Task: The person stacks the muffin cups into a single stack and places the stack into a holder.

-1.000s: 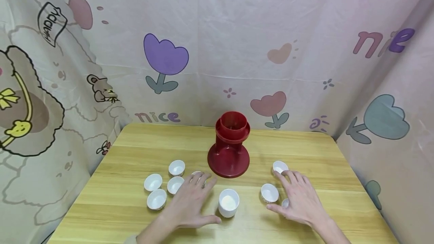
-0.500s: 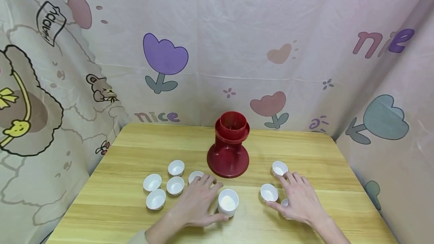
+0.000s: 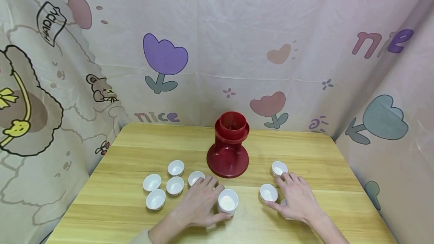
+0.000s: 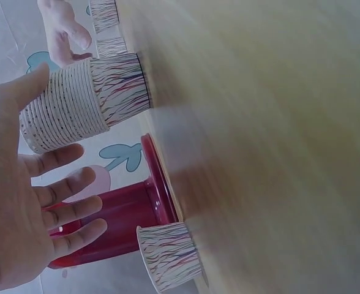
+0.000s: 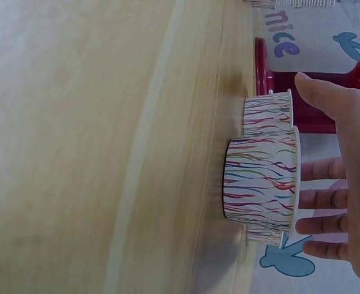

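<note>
A nested stack of white paper baking cups (image 3: 228,201) with coloured streaks stands at the table's front middle. My left hand (image 3: 203,202) is beside it, thumb at its near side and index finger by its far side. In the left wrist view the stack (image 4: 82,101) shows many rims, and the other fingers (image 4: 76,211) reach out loosely. On the right, my right hand (image 3: 296,199) hovers over a single baking cup (image 3: 284,203), partly hidden beneath it. Two more cups, one at left (image 3: 269,193) and one behind (image 3: 279,168), sit near its thumb and fingertips.
A red plastic stand (image 3: 230,157) with a round base and an upright cylinder is at the back middle. Several single cups (image 3: 156,199) are spread on the left of the wooden table (image 3: 135,146). A patterned curtain (image 3: 230,48) hangs behind.
My left hand has moved right, bringing its thumb and index finger to the stack and uncovering a cup behind it. My right hand has shifted slightly left, its thumb and fingers drawing in a little.
</note>
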Demonstrator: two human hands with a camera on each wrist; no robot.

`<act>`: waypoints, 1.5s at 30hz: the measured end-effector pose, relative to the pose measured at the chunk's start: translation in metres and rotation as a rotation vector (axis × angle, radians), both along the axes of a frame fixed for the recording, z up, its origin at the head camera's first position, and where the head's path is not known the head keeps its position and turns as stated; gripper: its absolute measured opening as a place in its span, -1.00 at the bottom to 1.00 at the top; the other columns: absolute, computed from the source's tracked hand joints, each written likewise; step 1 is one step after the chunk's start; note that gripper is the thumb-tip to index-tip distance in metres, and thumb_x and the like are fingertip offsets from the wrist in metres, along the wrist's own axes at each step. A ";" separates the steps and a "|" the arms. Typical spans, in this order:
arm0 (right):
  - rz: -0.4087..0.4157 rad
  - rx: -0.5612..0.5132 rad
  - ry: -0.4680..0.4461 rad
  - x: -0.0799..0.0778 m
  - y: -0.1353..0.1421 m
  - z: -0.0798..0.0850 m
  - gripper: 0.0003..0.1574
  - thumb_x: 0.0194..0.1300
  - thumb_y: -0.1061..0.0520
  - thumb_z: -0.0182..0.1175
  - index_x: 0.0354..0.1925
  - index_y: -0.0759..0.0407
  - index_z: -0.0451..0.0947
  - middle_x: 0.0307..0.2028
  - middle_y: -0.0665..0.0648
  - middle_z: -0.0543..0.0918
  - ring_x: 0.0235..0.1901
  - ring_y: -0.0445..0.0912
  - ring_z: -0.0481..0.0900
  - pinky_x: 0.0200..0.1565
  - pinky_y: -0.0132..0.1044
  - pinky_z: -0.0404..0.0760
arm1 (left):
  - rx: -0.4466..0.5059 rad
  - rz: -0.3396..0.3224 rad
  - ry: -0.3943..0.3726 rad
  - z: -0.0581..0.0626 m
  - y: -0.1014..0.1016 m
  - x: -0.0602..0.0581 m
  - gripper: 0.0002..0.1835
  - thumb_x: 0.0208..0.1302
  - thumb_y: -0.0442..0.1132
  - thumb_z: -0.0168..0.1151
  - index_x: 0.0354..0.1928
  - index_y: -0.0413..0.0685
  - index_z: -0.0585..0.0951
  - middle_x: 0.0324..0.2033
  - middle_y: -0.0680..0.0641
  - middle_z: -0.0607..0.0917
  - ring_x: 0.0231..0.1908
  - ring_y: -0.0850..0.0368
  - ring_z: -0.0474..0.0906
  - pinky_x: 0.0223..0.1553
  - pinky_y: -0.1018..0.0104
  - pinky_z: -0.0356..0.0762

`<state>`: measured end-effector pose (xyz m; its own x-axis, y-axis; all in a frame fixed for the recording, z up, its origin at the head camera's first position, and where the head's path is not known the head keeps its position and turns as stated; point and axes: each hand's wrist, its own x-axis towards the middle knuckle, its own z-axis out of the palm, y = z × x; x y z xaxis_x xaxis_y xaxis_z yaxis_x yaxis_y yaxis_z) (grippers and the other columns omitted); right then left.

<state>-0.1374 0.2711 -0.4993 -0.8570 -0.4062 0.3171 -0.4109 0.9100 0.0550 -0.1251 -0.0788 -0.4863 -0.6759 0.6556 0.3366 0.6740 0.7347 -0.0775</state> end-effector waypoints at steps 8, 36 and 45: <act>0.002 -0.011 -0.019 -0.003 -0.002 -0.003 -0.15 -0.05 -0.67 0.40 -0.12 -0.07 0.70 -0.09 0.02 0.69 -0.06 -0.01 0.58 -0.02 -0.02 0.59 | 0.012 -0.006 0.005 -0.001 0.001 -0.001 -0.29 0.14 0.61 0.23 -0.14 0.12 0.61 -0.23 0.08 0.60 -0.14 0.12 0.50 -0.08 0.25 0.54; 0.060 -0.003 0.020 -0.003 -0.005 -0.002 -0.23 -0.03 -0.59 0.45 -0.17 -0.02 0.72 0.05 0.07 0.74 -0.02 0.01 0.64 -0.07 -0.02 0.63 | -0.001 -0.016 -0.089 0.003 0.008 -0.009 -0.27 0.18 0.60 0.19 0.00 0.14 0.64 -0.16 0.06 0.60 -0.03 0.11 0.51 0.03 0.17 0.57; 0.082 0.000 0.062 -0.001 -0.007 0.008 -0.22 -0.03 -0.58 0.45 -0.17 -0.02 0.72 0.00 0.07 0.74 -0.03 -0.02 0.63 -0.11 -0.08 0.62 | -0.012 -0.017 -0.102 0.002 0.010 -0.012 -0.23 0.19 0.61 0.17 0.06 0.14 0.65 -0.14 0.05 0.61 -0.01 0.10 0.51 0.09 0.15 0.58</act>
